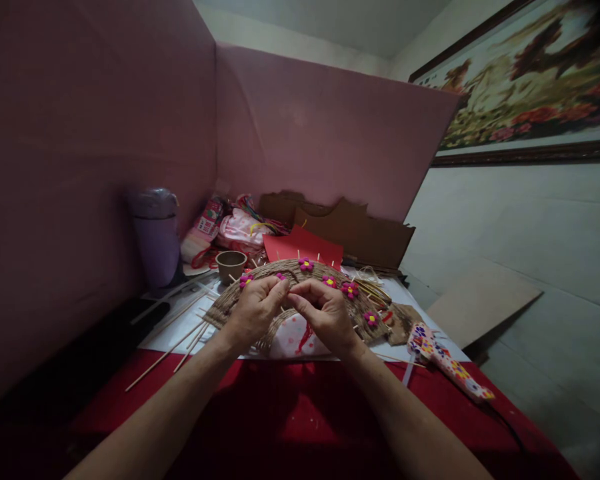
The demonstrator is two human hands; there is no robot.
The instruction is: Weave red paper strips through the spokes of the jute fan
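Note:
My left hand (263, 307) and my right hand (325, 312) meet fingertip to fingertip over the middle of a fan-shaped woven piece (225, 303). Both are closed in a pinch; what they hold is too small to make out, though a thin brown strand shows by the fingertips. The piece is brown twine on light wooden sticks that poke out along its edge. Magenta flowers with yellow centres, such as the top flower (306, 265), sit along the arc. Below the hands lies a white spotted cloth (290, 337) with red yarn (306, 339).
Loose sticks (165, 361) lie at the left. A small brown pot (231, 265) and a purple tumbler (155, 237) stand behind. Red paper (305, 245), bagged supplies (240, 229) and torn cardboard (355, 230) are at the back. A flower-patterned glue gun (450, 365) with a cord lies right.

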